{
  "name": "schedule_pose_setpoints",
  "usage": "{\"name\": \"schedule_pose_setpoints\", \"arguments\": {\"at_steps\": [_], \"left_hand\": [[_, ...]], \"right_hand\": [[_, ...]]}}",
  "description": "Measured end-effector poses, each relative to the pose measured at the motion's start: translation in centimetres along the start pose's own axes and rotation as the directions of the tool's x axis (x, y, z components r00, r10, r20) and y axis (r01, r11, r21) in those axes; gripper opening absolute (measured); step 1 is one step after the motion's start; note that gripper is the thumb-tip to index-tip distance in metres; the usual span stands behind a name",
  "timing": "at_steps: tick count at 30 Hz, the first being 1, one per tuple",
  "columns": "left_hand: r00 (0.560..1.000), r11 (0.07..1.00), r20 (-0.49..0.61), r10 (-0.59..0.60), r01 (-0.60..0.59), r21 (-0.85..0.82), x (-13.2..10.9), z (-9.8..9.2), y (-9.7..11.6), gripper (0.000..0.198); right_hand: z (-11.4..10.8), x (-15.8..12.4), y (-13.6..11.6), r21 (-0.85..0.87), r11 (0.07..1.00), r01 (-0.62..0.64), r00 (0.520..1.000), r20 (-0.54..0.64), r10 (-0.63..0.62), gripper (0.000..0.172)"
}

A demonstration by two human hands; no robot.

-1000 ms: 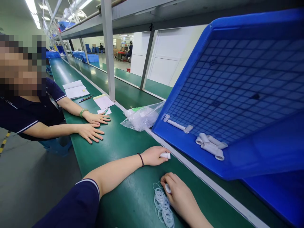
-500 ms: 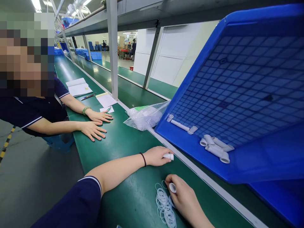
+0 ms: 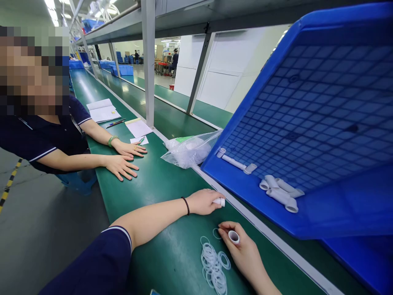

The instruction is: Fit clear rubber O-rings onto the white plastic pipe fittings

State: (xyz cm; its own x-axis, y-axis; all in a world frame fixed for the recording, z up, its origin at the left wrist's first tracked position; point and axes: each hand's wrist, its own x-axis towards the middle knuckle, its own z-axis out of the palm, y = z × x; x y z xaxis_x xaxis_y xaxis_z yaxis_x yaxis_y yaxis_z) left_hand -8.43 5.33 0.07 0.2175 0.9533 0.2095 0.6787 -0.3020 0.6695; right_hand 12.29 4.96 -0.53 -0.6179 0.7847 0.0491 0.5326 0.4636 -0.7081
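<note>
My left hand (image 3: 202, 202) is closed around a short white plastic pipe fitting (image 3: 220, 201), resting at the far side of the green bench. Nearer me, my right hand (image 3: 245, 254) holds another white pipe piece (image 3: 233, 237), its round open end facing up. The fingertips of that hand pinch a thin translucent rubber ring (image 3: 216, 233). Just left of the right hand lies a loose pile of similar rings (image 3: 214, 268) on the bench. How the fingers grip the left fitting is partly hidden.
A tilted blue bin (image 3: 254, 205) on the right holds several white pipe fittings (image 3: 278, 192). Beside it lies a clear plastic bag (image 3: 190, 151) of pale parts. A co-worker's hands (image 3: 123, 166) lie flat on the bench (image 3: 159, 180), near papers (image 3: 138, 128) and pens.
My right hand has drawn slightly right, away from the ring pile, with one ring at its fingertips. The pipe piece in it shifted along. My left hand stays nearly still.
</note>
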Motion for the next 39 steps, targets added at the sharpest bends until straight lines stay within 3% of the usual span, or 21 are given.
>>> {"name": "schedule_pose_setpoints", "arguments": {"at_steps": [8,12,15,19,24,28,31,35,39], "left_hand": [[0.997,0.999,-0.059,0.041,-0.042,-0.017,-0.5,-0.2,0.6,0.037],[0.998,0.998,-0.049,0.050,-0.051,-0.021,-1.0,0.0,1.3,0.037],[0.997,0.999,-0.074,0.028,-0.031,-0.042,-1.4,0.5,2.1,0.036],[0.999,0.997,-0.005,0.032,-0.032,-0.068,-1.7,1.6,3.5,0.035],[0.998,0.994,0.062,-0.019,0.025,-0.103,-2.0,2.1,4.9,0.035],[0.987,0.980,0.121,-0.109,0.127,-0.150,-2.2,1.8,5.3,0.054],[0.976,0.976,0.127,-0.179,0.192,-0.100,-2.1,1.8,5.2,0.048],[0.988,0.994,0.116,-0.106,0.110,-0.027,-2.0,2.0,5.1,0.033],[0.988,0.996,0.120,-0.092,0.091,0.016,-2.0,2.1,5.1,0.032]], "right_hand": [[-0.6,0.2,0.4,0.140,0.986,-0.087,0.989,0.131,0.069,0.037],[-0.3,0.1,0.6,0.283,0.947,-0.151,0.983,-0.054,0.173,0.045],[-0.4,0.2,0.7,0.416,0.895,-0.160,0.923,-0.257,0.285,0.053],[-1.0,0.5,0.6,0.419,0.894,-0.163,0.858,-0.387,0.337,0.055],[-1.1,0.5,0.5,0.421,0.893,-0.161,0.871,-0.364,0.329,0.056],[-0.9,0.4,0.8,0.388,0.901,-0.196,0.865,-0.365,0.345,0.055],[-0.8,0.4,0.9,0.380,0.907,-0.180,0.866,-0.376,0.329,0.053],[-0.7,0.3,0.9,0.386,0.911,-0.147,0.866,-0.394,0.307,0.051],[-0.7,0.1,0.6,0.379,0.916,-0.129,0.867,-0.406,0.290,0.049]]}}
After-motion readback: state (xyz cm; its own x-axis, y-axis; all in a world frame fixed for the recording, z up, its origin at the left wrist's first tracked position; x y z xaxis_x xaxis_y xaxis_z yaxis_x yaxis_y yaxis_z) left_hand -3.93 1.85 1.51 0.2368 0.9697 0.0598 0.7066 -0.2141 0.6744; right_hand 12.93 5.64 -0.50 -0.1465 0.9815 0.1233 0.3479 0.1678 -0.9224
